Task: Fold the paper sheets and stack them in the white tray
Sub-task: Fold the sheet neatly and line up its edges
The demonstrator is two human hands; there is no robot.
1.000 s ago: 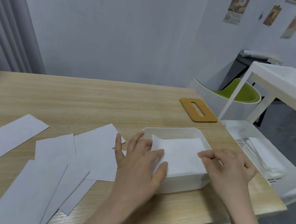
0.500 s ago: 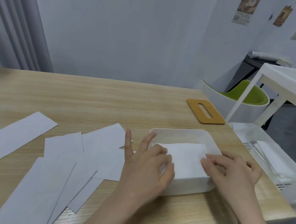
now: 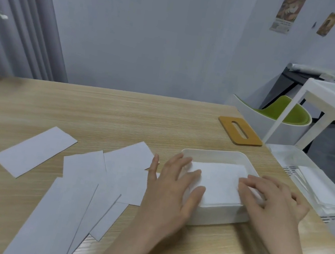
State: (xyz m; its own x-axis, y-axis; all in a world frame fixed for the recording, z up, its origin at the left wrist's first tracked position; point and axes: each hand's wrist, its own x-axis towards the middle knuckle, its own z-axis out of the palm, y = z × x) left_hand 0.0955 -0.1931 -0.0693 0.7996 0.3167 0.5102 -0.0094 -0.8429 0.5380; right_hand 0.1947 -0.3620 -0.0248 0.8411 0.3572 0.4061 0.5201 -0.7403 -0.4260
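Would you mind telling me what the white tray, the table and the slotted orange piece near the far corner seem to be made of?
The white tray looks like matte moulded plastic: rounded corners, smooth even walls. The table shows light wood grain in fine straight lines, probably laminate or veneer; which cannot be told. The slotted orange piece is thin, flat and matte, possibly wood or bamboo, though coloured plastic is not excluded.

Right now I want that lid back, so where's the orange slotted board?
Head view: orange slotted board lies flat at the table's far right corner, beyond the white tray.
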